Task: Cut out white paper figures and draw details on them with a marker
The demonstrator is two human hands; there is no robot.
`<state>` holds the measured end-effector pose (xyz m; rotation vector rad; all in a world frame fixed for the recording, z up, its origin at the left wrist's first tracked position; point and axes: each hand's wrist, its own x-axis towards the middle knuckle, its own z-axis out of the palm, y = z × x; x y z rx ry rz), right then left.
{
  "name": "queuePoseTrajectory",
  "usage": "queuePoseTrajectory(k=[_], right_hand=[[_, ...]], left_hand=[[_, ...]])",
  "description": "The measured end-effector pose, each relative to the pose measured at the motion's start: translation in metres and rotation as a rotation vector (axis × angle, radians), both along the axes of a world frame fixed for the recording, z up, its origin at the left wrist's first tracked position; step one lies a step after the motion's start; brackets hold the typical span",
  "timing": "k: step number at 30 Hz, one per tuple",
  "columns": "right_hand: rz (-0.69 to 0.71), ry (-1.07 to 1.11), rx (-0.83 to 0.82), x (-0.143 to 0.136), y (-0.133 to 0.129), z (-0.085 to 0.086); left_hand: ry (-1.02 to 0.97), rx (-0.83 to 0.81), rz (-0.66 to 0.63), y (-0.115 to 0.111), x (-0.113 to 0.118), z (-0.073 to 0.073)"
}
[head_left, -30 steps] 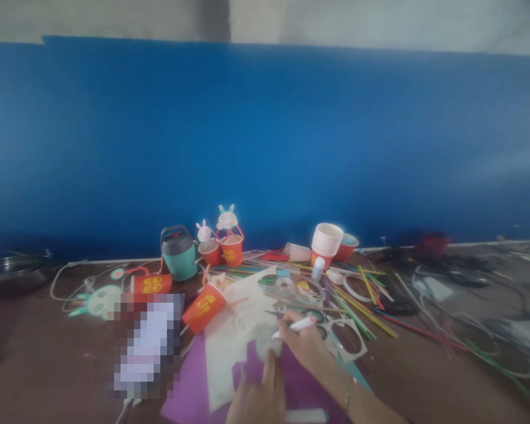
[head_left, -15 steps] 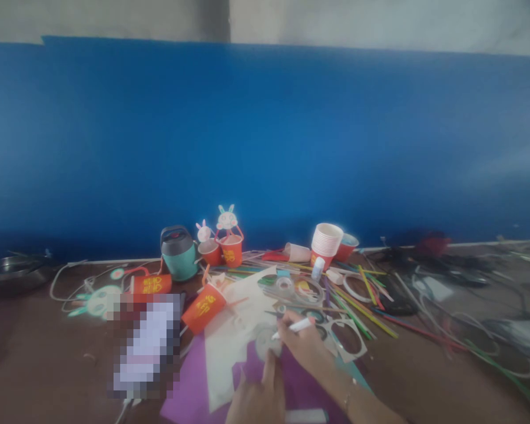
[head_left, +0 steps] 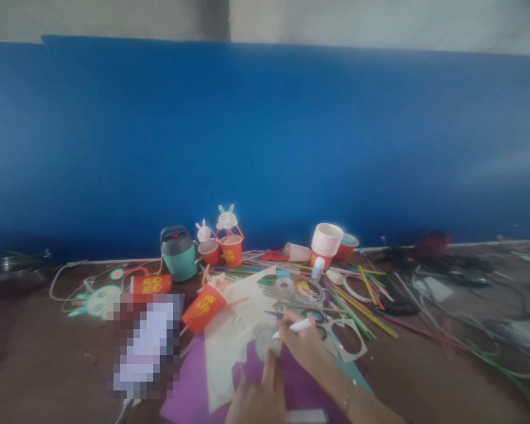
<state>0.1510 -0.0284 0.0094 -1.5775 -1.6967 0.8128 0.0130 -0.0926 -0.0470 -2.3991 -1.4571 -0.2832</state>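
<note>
A white marker pen (head_left: pixel 302 325) with an orange-red end is gripped in my right hand (head_left: pixel 307 350), its tip at a small round paper disc (head_left: pixel 264 343). Faint marks show on the disc, which lies over white and purple paper. My left hand (head_left: pixel 258 397) rests below, index finger stretched out onto the disc's lower edge; its other fingers are partly hidden. Under both hands is a purple sheet (head_left: pixel 185 388), with a cut white sheet (head_left: pixel 221 371) on top. A dark thin point (head_left: pixel 271 314) shows just beyond my right fingers; I cannot make out its kind.
Red paper cups (head_left: pixel 205 307), a stack of cups (head_left: pixel 327 238), a teal lidded pot (head_left: pixel 179 259) and a glue bottle (head_left: pixel 318 268) stand or lie around. Coloured sticks (head_left: pixel 362 309) and cut paper rings (head_left: pixel 348 340) are at right. A phone-like screen (head_left: pixel 148 344) is at left.
</note>
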Motion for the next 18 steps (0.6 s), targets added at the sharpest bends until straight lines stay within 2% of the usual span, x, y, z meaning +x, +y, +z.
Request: queuePoseTrajectory(k=[18], right_hand=[[0.005,0.117,0.009,0.0011,0.0028,-0.0072]], left_hand=[[-0.023,-0.045,-0.006,-0.0010,0.0003,0.0057]])
